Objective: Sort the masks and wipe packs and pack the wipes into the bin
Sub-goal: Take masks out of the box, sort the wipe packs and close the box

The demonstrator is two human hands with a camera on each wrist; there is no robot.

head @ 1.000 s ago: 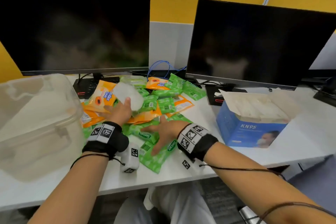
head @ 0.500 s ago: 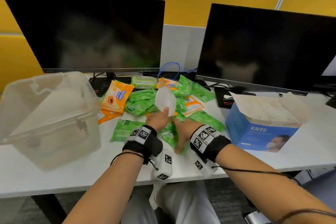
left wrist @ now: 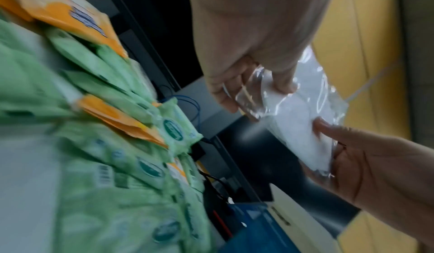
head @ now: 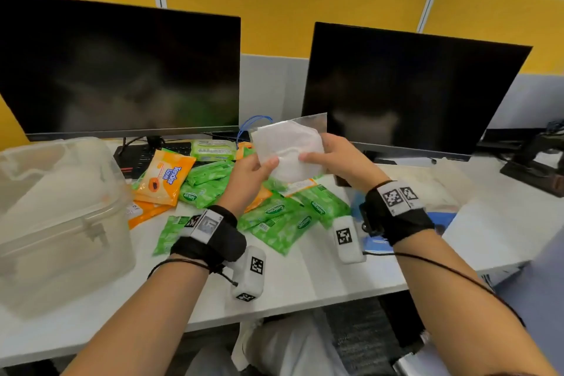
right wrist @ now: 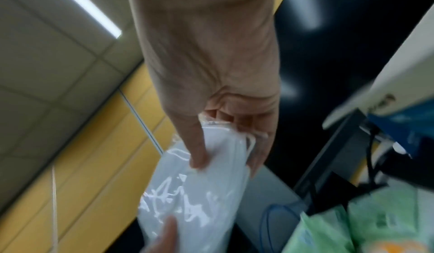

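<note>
Both hands hold one white mask in a clear plastic sleeve (head: 287,146) up above the desk. My left hand (head: 253,171) pinches its lower left edge; my right hand (head: 332,159) pinches its right side. The left wrist view shows the mask (left wrist: 303,114) gripped by the left hand (left wrist: 253,82), the other hand below. The right wrist view shows the right hand (right wrist: 225,145) with thumb on top of the mask (right wrist: 199,188). Green wipe packs (head: 283,220) and orange wipe packs (head: 163,177) lie spread on the desk beneath. The clear bin (head: 58,223) stands at the left.
A blue KN95 mask box (head: 439,217) sits at the right, partly hidden by my right wrist. Two dark monitors (head: 122,70) stand at the back, with cables and a keyboard behind the packs. The white desk's front edge (head: 305,299) runs near my forearms.
My left hand lifted the mask from the pile and raised it. My right hand left the green packs and took hold of the mask's right side.
</note>
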